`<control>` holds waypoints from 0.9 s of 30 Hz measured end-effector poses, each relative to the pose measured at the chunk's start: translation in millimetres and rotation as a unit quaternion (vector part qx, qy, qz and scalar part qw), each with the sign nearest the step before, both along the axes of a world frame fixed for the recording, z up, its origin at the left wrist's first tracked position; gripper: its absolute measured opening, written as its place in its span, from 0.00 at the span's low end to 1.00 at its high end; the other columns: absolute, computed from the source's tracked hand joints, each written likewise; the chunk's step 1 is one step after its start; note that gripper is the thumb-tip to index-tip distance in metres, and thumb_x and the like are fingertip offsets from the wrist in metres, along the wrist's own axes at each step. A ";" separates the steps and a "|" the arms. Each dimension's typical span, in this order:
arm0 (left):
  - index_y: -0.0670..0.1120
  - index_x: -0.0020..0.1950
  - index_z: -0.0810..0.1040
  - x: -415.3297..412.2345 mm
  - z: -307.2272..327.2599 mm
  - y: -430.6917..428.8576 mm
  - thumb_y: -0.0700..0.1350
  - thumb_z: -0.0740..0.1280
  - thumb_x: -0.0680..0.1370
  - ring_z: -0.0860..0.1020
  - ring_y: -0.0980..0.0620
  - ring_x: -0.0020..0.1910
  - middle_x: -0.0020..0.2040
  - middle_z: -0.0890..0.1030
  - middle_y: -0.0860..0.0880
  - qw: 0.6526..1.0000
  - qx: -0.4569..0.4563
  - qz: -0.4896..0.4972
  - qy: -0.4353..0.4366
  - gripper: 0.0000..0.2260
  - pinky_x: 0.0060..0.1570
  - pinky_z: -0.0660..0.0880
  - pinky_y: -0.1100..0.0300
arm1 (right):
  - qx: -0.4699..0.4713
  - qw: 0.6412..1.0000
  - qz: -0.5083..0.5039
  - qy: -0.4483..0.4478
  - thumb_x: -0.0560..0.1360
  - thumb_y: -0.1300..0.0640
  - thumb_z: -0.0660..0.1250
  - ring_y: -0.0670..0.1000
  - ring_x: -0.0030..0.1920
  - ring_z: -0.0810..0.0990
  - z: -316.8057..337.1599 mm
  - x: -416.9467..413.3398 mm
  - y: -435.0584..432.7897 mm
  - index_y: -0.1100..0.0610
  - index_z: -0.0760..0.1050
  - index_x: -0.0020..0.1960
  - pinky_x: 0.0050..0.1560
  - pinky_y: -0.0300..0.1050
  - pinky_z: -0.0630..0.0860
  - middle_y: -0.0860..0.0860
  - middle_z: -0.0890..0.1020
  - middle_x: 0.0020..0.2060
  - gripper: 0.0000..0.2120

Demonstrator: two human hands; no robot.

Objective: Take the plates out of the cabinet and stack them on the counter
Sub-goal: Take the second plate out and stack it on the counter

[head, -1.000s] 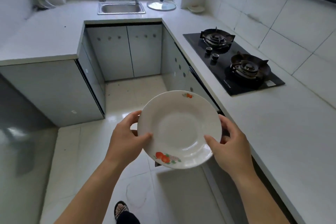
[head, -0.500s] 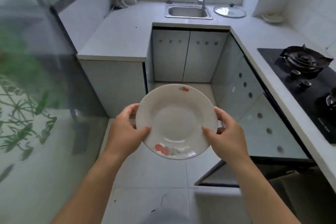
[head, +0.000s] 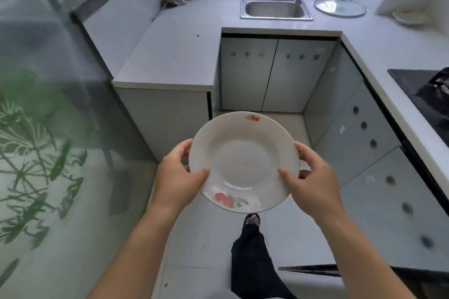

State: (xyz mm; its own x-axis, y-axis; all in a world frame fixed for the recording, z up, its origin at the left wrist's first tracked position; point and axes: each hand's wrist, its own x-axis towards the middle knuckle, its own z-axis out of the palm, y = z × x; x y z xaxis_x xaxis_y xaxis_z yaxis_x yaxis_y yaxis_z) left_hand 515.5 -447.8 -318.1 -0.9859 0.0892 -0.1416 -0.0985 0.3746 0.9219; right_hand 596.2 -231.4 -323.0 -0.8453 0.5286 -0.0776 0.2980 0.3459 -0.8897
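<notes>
I hold one white plate [head: 243, 161] with small red fruit prints on its rim, level and in mid-air above the tiled floor. My left hand [head: 177, 177] grips its left rim, thumb on top. My right hand [head: 313, 179] grips the right rim the same way. The white counter [head: 170, 56] lies ahead to the left, beyond the plate. The edge of an open cabinet door [head: 308, 270] shows at the lower right; the cabinet's inside is hidden.
A steel sink [head: 275, 8] with a tap sits under the window, a glass lid [head: 340, 6] and a small dish [head: 409, 17] to its right. A black gas hob [head: 425, 94] is at the right edge. A glass panel with green leaf print [head: 36, 153] stands left. My leg and sandal [head: 251, 230] are below.
The view has swung left, away from the hob and right counter toward the left counter and sink. The plate stays in both hands, and a foot has stepped forward.
</notes>
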 end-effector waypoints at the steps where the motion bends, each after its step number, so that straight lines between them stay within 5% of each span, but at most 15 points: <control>1: 0.52 0.64 0.73 -14.5 1.0 9.9 0.36 0.71 0.66 0.82 0.52 0.38 0.55 0.80 0.55 1.000 -0.006 -0.003 0.003 0.27 0.45 0.81 0.51 | -0.007 1.000 -0.007 0.000 0.70 0.62 0.70 0.54 0.36 0.82 -0.9 -12.8 8.2 0.48 0.69 0.67 0.39 0.44 0.80 0.31 0.76 0.47 0.27; 5: 0.51 0.64 0.73 -82.0 4.8 63.3 0.35 0.72 0.67 0.78 0.58 0.29 0.54 0.78 0.57 1.000 -0.007 -0.023 0.001 0.27 0.40 0.80 0.56 | -0.048 0.998 -0.034 0.010 0.70 0.64 0.69 0.54 0.36 0.82 -3.8 -70.1 56.0 0.48 0.72 0.63 0.40 0.46 0.81 0.40 0.79 0.51 0.24; 9: 0.50 0.64 0.73 -159.3 12.1 130.2 0.35 0.72 0.67 0.80 0.50 0.36 0.50 0.78 0.61 0.998 -0.004 -0.068 -0.010 0.27 0.43 0.80 0.55 | -0.075 0.995 -0.063 0.015 0.69 0.66 0.69 0.59 0.39 0.83 4.5 -131.4 121.1 0.49 0.74 0.61 0.42 0.54 0.82 0.43 0.80 0.52 0.23; 11: 0.51 0.64 0.73 -197.2 16.6 163.9 0.36 0.72 0.67 0.79 0.57 0.32 0.49 0.79 0.58 0.996 -0.004 -0.092 -0.002 0.27 0.38 0.77 0.66 | -0.073 0.994 -0.073 0.020 0.69 0.66 0.69 0.59 0.39 0.83 9.8 -163.7 154.3 0.50 0.73 0.62 0.43 0.55 0.82 0.44 0.80 0.53 0.24; 14: 0.50 0.65 0.72 -247.5 21.1 205.7 0.36 0.72 0.68 0.76 0.65 0.27 0.51 0.79 0.54 0.994 -0.003 -0.106 0.010 0.27 0.31 0.71 0.76 | -0.064 0.995 -0.072 0.026 0.70 0.65 0.70 0.58 0.40 0.83 15.6 -214.5 195.2 0.51 0.72 0.64 0.45 0.52 0.82 0.45 0.79 0.53 0.25; 19: 0.51 0.65 0.72 -316.3 20.7 253.5 0.38 0.73 0.67 0.78 0.64 0.29 0.51 0.79 0.58 0.995 -0.023 -0.097 0.015 0.28 0.36 0.75 0.67 | -0.062 0.996 -0.067 0.018 0.70 0.63 0.70 0.50 0.38 0.84 14.2 -280.1 241.0 0.50 0.70 0.66 0.46 0.46 0.82 0.44 0.79 0.55 0.26; 27: 0.54 0.63 0.73 -426.4 19.2 366.7 0.37 0.72 0.68 0.79 0.62 0.33 0.47 0.77 0.64 0.982 -0.016 -0.183 0.051 0.26 0.32 0.74 0.73 | -0.056 0.989 -0.138 0.024 0.71 0.64 0.69 0.44 0.39 0.84 13.9 -365.5 339.1 0.50 0.69 0.67 0.38 0.35 0.79 0.45 0.79 0.57 0.27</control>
